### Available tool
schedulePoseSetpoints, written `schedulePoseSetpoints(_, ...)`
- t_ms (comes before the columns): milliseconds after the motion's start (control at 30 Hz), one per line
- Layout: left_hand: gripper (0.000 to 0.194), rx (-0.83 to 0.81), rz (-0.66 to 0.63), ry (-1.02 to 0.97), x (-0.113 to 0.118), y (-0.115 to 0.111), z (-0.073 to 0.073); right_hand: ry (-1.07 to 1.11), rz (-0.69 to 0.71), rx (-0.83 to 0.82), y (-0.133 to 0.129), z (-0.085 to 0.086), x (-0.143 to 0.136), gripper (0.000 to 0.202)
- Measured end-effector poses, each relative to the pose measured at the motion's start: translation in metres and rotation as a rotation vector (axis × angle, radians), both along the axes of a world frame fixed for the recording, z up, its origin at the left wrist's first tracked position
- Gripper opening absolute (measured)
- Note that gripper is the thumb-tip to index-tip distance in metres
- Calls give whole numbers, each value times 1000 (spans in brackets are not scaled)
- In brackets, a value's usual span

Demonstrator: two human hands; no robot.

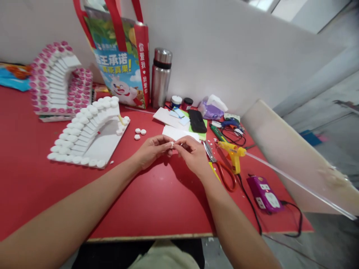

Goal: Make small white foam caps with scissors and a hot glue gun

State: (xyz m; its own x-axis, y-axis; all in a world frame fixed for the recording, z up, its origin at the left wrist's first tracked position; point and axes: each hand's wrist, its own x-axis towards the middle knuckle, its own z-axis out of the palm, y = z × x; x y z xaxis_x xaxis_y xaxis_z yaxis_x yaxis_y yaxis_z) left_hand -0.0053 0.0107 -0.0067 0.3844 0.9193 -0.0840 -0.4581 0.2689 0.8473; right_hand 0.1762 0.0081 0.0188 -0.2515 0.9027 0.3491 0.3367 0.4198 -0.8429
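Between the fingertips of both hands is a small white piece, mostly covered by the fingers. My left hand pinches it from the left, and my right hand pinches it from the right, above the red table. Three white round pieces lie just left of my left hand. Farther left stands a white curved staircase model edged with rows of similar white rounds. A yellow hot glue gun with a long clear glue stick and red-handled scissors lie right of my right hand.
A pink-and-white staircase model stands at the back left. Behind are a shopping bag, a steel flask, small jars, a black phone-like object and a tissue pack. A purple power socket with cables sits at right.
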Motion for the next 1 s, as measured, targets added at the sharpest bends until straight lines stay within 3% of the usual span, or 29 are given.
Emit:
schedulePoseSetpoints(133, 33, -35, -21, -23, -1, 0, 0, -175, -182, -31, -8, 23, 18, 15)
schedulePoseSetpoints(267, 31, -55, 39, -78, -3, 4, -1, -800, -266, 64, -33, 45, 58, 24)
schedulePoseSetpoints(333, 32, -78, 37, -85, -4, 4, -2, -1083, -339, -18, -49, 47, 77, 18)
schedulePoseSetpoints(433, 34, -121, 12, -79, -4, 3, 0, -1327, -338, -232, -64, 41, 91, 28)
schedulePoseSetpoints(700, 14, -184, 39, -128, -3, 1, 3, -1323, -391, -511, -50, 33, 82, 41)
schedulePoseSetpoints(800, 15, -171, 7, -125, -3, 0, 3, -1314, -376, -505, -50, 32, 82, 38)
schedulePoseSetpoints(1000, 16, -184, 7, -163, 3, -5, 8, -1223, -490, -429, -64, 22, 91, 37)
